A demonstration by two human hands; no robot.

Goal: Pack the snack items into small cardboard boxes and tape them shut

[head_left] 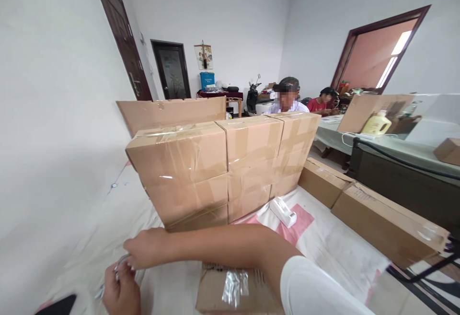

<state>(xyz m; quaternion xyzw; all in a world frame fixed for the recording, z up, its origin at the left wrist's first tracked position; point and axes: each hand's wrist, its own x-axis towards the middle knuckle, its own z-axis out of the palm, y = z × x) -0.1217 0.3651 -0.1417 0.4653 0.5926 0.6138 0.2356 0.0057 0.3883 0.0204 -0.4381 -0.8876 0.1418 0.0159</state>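
Observation:
At the lower left, my left hand (pixel 122 288) is closed round a small silvery-grey item (pixel 123 260), too small to name. My right hand (pixel 149 248) reaches across from the right and pinches the same item just above it. Right of the hands, under my right forearm, a taped cardboard box (pixel 215 290) lies partly hidden. Behind the forearm rises a stack of taped cardboard boxes (pixel 194 161). A white tape dispenser (pixel 283 212) rests on the cloth at the stack's right foot.
A pale cloth (pixel 334 243) with pink patches covers the table. Long cardboard boxes (pixel 388 224) line the right side, beside a dark chair back (pixel 406 180). A dark object (pixel 59 305) lies at the bottom left. Two people sit beyond the stack.

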